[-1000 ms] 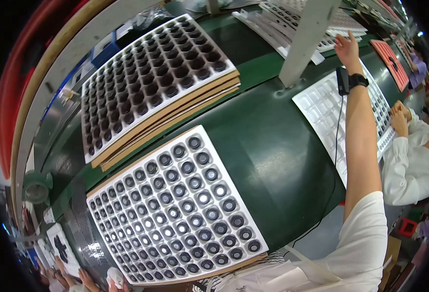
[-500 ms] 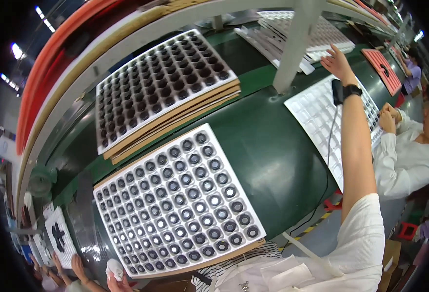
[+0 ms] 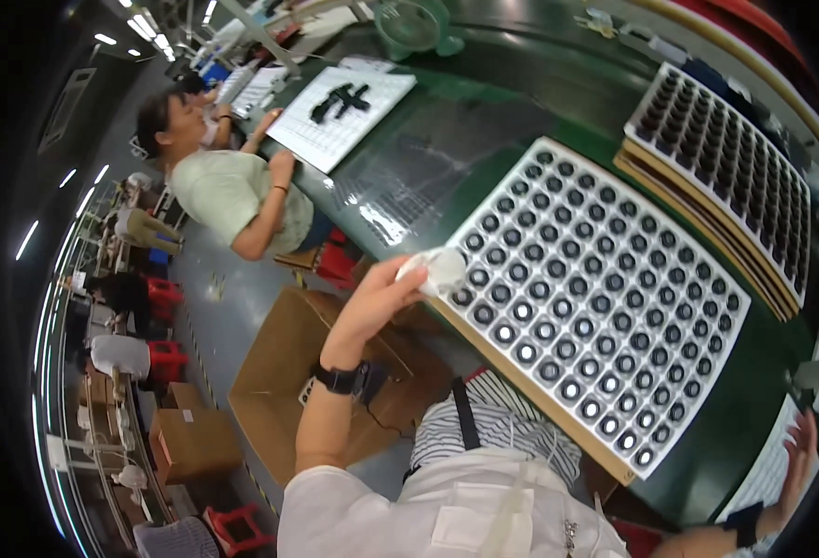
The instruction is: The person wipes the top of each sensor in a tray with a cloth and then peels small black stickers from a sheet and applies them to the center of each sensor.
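Cloth (image 3: 442,272) was pinched in left hand (image 3: 383,296), at the left corner of a white tray (image 3: 604,325) of black rings (image 3: 570,249) on the green bench (image 3: 716,470). Right hand (image 3: 798,456) had fingers loosely spread by another sheet (image 3: 761,479); contact unclear. Tray stack (image 3: 707,219) stood beyond.

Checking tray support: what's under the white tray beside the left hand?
A brown cardboard layer shows along the near edge of the white tray; the rest underneath is covered.

The person's left hand (image 3: 386,295) is curled near the bench's (image 3: 707,470) front edge, and the right hand (image 3: 800,456) has its fingers extended.
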`<act>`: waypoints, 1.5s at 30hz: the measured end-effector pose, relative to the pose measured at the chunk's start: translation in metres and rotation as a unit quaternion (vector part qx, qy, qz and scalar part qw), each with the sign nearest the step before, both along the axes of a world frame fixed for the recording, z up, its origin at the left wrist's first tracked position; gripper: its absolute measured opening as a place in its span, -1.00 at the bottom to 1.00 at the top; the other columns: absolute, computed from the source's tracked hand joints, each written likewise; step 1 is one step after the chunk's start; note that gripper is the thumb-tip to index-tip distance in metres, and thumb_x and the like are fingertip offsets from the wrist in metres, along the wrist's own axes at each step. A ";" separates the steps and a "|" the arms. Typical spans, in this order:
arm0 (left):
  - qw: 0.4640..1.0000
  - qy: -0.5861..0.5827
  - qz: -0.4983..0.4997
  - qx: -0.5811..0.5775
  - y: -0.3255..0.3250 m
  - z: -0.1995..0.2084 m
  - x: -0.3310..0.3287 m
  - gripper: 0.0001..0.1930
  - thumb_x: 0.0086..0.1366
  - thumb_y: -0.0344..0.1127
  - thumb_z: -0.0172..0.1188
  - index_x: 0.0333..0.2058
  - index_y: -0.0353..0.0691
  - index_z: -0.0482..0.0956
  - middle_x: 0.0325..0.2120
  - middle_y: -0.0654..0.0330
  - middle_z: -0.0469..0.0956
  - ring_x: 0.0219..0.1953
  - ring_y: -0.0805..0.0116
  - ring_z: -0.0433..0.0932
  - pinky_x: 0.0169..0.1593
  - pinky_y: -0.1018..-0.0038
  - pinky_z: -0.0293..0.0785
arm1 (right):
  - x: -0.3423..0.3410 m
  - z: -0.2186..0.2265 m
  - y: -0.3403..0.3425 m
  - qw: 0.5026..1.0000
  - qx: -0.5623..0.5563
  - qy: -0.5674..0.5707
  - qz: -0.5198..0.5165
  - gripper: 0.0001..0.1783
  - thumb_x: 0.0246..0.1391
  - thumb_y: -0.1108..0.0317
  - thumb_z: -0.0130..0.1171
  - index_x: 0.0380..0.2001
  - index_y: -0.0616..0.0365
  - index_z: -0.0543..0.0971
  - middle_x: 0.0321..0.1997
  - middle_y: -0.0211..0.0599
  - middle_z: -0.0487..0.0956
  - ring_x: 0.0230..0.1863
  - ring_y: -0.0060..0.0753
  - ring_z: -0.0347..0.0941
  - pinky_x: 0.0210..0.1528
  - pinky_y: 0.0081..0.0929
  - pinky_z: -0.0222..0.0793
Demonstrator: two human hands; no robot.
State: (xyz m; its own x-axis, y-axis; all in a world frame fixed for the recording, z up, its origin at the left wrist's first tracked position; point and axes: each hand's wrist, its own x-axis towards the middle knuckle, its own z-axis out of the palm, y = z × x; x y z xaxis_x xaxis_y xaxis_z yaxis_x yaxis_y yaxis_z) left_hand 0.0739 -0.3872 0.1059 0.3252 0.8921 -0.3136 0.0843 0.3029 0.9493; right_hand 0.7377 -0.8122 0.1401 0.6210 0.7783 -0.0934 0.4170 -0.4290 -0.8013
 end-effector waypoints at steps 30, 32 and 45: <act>0.832 0.205 -0.360 0.369 -0.032 -0.062 0.126 -0.49 0.25 -0.65 0.00 0.19 -0.31 0.47 0.08 -0.16 0.54 0.13 -0.02 0.57 0.18 0.17 0.52 | -0.075 -0.163 0.168 0.984 0.079 -0.158 -0.015 -0.56 0.51 0.16 -0.11 0.24 0.17 0.49 0.33 -0.23 0.47 0.38 -0.30 0.31 0.44 -0.42 0.09; 0.744 0.119 -0.397 0.524 -0.058 -0.068 0.118 -0.48 0.23 -0.67 0.01 0.19 -0.29 0.49 0.12 -0.17 0.53 0.17 -0.01 0.56 0.23 0.19 0.50 | -0.074 -0.164 0.167 0.983 0.080 -0.164 -0.014 -0.56 0.50 0.16 -0.10 0.25 0.16 0.48 0.33 -0.22 0.47 0.38 -0.30 0.32 0.44 -0.41 0.10; 0.738 0.267 -0.304 0.540 -0.055 -0.068 0.082 -0.51 0.23 -0.58 0.04 0.17 -0.25 0.50 0.17 -0.03 0.51 0.14 0.01 0.57 0.09 0.27 0.57 | -0.067 -0.170 0.163 0.985 0.090 -0.149 -0.018 -0.55 0.50 0.17 -0.08 0.30 0.11 0.43 0.32 -0.21 0.47 0.35 -0.31 0.33 0.41 -0.42 0.13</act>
State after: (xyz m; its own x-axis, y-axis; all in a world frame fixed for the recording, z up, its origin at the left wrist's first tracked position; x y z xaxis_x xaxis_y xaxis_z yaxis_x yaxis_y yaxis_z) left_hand 0.1559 -0.4418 0.0379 0.8559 0.4554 0.2449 0.3422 -0.8539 0.3921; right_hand 0.6704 -0.6487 -0.0303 0.6269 0.7430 0.2345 0.6329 -0.3101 -0.7094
